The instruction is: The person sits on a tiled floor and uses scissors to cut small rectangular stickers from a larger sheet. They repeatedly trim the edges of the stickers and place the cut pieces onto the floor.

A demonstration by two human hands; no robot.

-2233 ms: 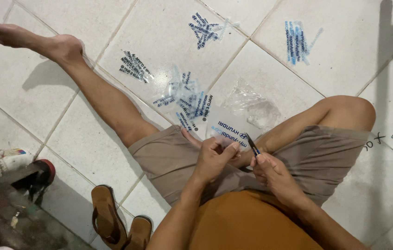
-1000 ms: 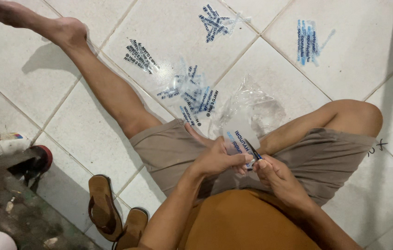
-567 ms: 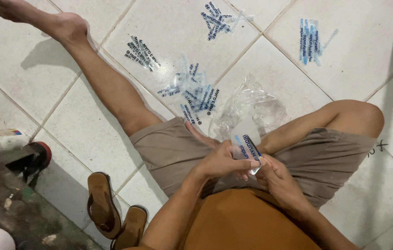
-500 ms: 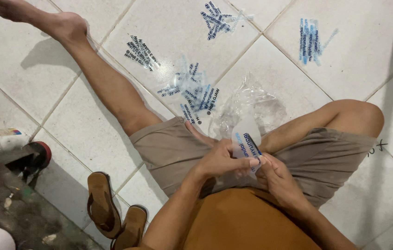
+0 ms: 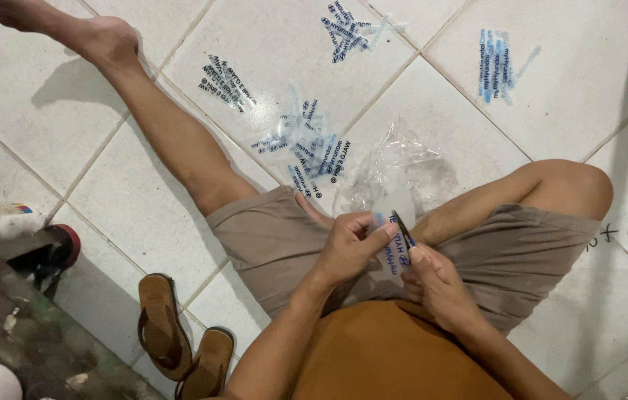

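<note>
While the person sits on the white tiled floor point(image 5: 144, 185), the left hand point(image 5: 351, 248) pinches a small clear printed packet point(image 5: 394, 244) over the lap. Just right of it, the right hand point(image 5: 436, 278) grips a thin dark tool point(image 5: 403, 228), possibly tweezers, its tip touching the packet. More printed packets point(image 5: 306, 148) lie farther off on the tiles, brown sandals point(image 5: 181, 341) near left.

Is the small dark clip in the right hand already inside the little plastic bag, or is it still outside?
Cannot tell for sure. The dark clip rests at the small clear bag, pinched by the right hand; the left hand holds the bag.
</note>
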